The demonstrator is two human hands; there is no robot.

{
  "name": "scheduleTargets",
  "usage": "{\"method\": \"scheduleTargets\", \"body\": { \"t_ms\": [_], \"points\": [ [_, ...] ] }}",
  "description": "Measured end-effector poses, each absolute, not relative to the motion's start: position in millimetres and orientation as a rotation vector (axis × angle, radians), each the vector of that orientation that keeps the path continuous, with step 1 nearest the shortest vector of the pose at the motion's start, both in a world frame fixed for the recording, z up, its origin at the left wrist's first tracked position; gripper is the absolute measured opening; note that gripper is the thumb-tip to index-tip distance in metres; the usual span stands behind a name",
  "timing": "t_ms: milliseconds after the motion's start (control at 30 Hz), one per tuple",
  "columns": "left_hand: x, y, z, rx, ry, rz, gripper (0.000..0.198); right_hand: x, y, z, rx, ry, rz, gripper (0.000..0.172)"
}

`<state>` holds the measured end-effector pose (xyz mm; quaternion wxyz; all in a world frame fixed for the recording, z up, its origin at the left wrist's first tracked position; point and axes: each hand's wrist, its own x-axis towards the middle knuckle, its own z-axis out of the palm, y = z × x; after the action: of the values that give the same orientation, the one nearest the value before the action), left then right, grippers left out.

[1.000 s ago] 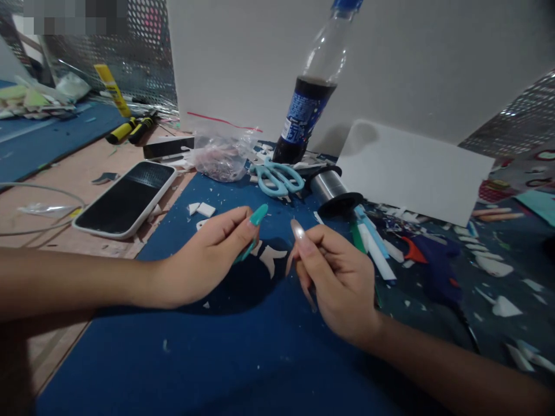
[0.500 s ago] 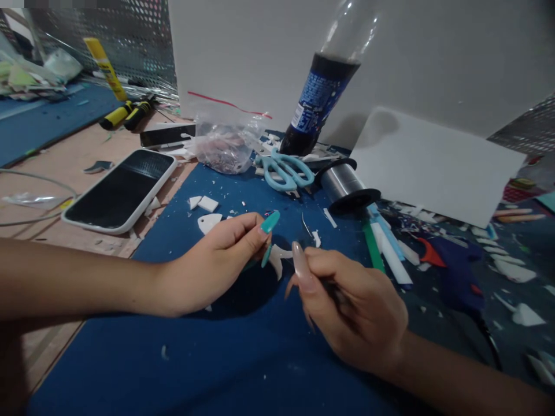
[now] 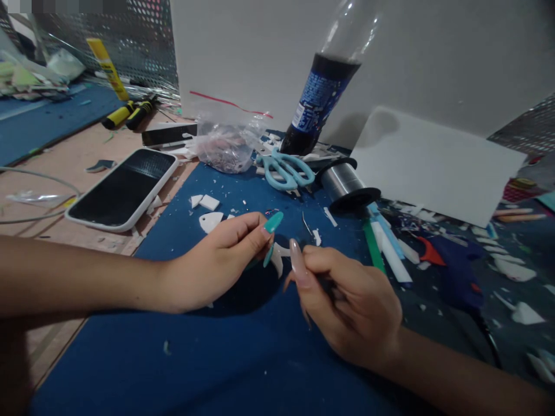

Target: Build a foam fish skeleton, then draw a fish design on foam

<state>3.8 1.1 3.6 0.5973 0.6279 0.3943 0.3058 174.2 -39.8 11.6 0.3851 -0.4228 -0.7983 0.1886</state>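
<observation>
A small white piece (image 3: 278, 266), shaped like a forked tail, sits between my two hands above the blue mat. Its narrow stem runs to the thumb and finger of my right hand (image 3: 353, 306), which are closed on it. The forked end lies beside the teal nails of my left hand (image 3: 225, 260). That hand's fingers are pinched together; what they hold is hidden. On the mat behind the left hand lie a white fish-head-shaped piece with a hole (image 3: 210, 221) and a small white block (image 3: 210, 202).
Beyond my hands are blue-handled scissors (image 3: 286, 170), a wire spool (image 3: 343, 182), a dark drink bottle (image 3: 323, 95) and a plastic bag (image 3: 228, 147). A phone (image 3: 124, 188) lies left. At right are a glue gun (image 3: 455, 266), coloured strips (image 3: 390, 248) and white scraps.
My right hand has shifted very slightly to the left and up. The white piece stays between the hands, and the left hand keeps its pinch.
</observation>
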Motion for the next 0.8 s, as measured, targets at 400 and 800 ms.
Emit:
{"method": "scheduleTargets", "body": {
  "t_ms": [400,800],
  "points": [
    [3.4,-2.7,3.9,1.569,0.955,0.833,0.029,173.7,-39.1,7.0,-1.041,-2.084,0.320,0.022],
    [0.9,-9.0,6.3,1.675,0.874,0.987,0.026,172.8,-38.2,5.7,-1.094,-2.060,0.414,0.020]
  ]
}}
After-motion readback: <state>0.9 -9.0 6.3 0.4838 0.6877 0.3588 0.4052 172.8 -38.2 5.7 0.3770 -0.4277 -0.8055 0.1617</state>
